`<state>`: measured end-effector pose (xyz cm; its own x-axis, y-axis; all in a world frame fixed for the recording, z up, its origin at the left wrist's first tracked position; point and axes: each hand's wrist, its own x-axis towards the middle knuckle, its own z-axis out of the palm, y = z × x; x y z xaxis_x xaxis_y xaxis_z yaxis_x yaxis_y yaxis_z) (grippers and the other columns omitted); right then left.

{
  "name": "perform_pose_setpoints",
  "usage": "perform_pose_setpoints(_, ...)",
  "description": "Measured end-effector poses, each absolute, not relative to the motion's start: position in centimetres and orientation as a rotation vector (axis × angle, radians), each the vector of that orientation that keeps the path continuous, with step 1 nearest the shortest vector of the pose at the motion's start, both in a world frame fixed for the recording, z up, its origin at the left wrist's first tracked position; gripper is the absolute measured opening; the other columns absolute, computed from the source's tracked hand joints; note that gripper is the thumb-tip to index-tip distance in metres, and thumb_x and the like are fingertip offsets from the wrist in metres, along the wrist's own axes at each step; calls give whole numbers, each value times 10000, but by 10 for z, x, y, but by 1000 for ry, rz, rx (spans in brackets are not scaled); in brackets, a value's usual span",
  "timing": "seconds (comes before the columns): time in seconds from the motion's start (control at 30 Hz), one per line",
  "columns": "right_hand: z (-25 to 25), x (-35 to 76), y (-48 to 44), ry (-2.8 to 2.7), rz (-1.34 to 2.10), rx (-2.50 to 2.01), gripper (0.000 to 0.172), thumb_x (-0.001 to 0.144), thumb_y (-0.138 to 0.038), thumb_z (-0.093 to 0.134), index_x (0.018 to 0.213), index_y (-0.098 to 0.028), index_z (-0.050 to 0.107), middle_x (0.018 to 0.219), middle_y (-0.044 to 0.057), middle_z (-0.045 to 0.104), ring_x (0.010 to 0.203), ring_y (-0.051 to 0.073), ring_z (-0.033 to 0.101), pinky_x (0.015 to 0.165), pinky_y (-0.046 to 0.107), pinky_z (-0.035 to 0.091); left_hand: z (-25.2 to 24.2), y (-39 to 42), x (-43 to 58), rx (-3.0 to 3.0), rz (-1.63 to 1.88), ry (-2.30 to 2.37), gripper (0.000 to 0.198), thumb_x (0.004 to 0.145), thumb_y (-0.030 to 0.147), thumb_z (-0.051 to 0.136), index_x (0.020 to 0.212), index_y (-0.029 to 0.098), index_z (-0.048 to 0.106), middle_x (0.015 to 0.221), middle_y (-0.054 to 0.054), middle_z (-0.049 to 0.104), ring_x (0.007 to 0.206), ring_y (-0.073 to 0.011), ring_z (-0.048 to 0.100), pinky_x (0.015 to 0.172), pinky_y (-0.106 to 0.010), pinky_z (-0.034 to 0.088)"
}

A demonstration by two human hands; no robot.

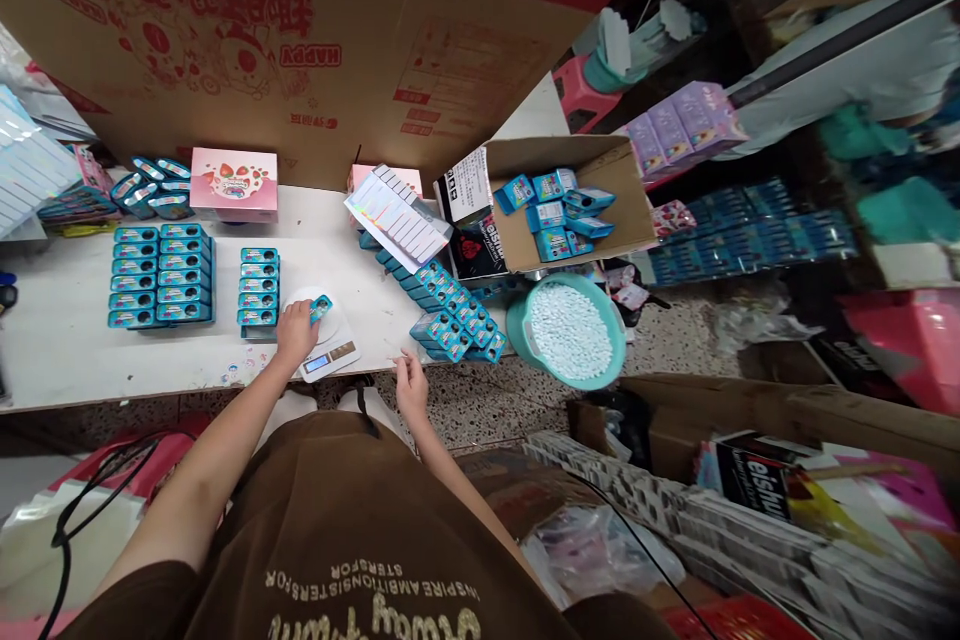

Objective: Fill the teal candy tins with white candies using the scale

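The left hand (297,334) is positioned over the round white platform (309,310) of a digital scale (330,357), which has a white plastic housing and a lit rectangular display. Its fingers are curled downward, and a small blue tin (321,308) lies on the platform, touching the fingers. Whether the hand has hold of the tin cannot be determined. The left forearm extends diagonally from the lower left.

The right hand (411,386) is at the front edge of the white desk (67,365), well apart from the scale. It is partly open, with fingers loosely curved and no held item visible.

Rectangular blue tins with glossy printed lids are arranged on the desk. A block of two stacked columns (161,275) and a single column (259,285) stand to the left of the scale. A diagonal cluster (450,310) lies to the right, partly beneath a holographic sheet (397,217). Further blue tins lie in an open corrugated cardboard box (570,200). A round teal basin (566,330) filled with small white pellets sits on the speckled floor (480,405) beyond the desk. A pink strawberry-printed box (233,183) stands at the far side of the desk.
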<state>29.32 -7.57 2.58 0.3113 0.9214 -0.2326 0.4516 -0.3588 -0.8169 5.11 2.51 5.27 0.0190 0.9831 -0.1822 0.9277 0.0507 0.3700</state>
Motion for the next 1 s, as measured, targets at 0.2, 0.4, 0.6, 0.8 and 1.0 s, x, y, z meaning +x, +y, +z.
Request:
perform_pose_setpoints(0.2, 24, 297, -78, -1196, 928, -1958, 433, 862, -452, 374, 1145, -165, 533, 984, 97, 661, 877, 201, 615, 804, 335, 455, 70, -35, -9, 2048, 312, 1724, 425, 791, 202, 471, 1216, 199, 479, 1168, -87, 567, 1081, -238, 519, 910, -359, 432)
perform_pose_setpoints(0.4, 17, 284, -73, -1216, 953, -1954, 421, 866, -443, 365, 1130, -167, 540, 963, 93, 665, 858, 199, 606, 783, 328, 453, 73, -60, -71, 2119, 271, 1750, 462, 773, 117, 406, 1215, 208, 507, 1224, -80, 542, 1167, -219, 474, 1012, -362, 389)
perform_pose_setpoints(0.6, 24, 268, -61, -1269, 985, -1917, 408, 867, -425, 385, 1150, -173, 536, 919, 75, 656, 818, 187, 600, 764, 315, 449, 60, -42, -77, 2134, 153, 1779, 451, 763, 113, 427, 1193, 190, 533, 1140, -117, 539, 1133, -250, 467, 941, -376, 445)
perform_pose_setpoints(0.8, 22, 265, -59, -1243, 994, -1915, 395, 868, -407, 381, 1145, -171, 534, 906, 71, 653, 795, 186, 600, 754, 318, 459, 58, -31, -79, 2124, 92, 1773, 455, 775, 114, 429, 1217, 187, 513, 1155, -122, 520, 1135, -262, 445, 907, -364, 452)
perform_pose_setpoints(1.0, 16, 231, -47, -1426, 1164, -1804, 316, 864, -374, 414, 1053, -190, 587, 931, 68, 655, 813, 184, 600, 773, 330, 472, 67, -11, -82, 2212, 3, 1705, 428, 785, 127, 464, 1201, 212, 518, 1100, -95, 570, 1079, -260, 468, 903, -381, 440)
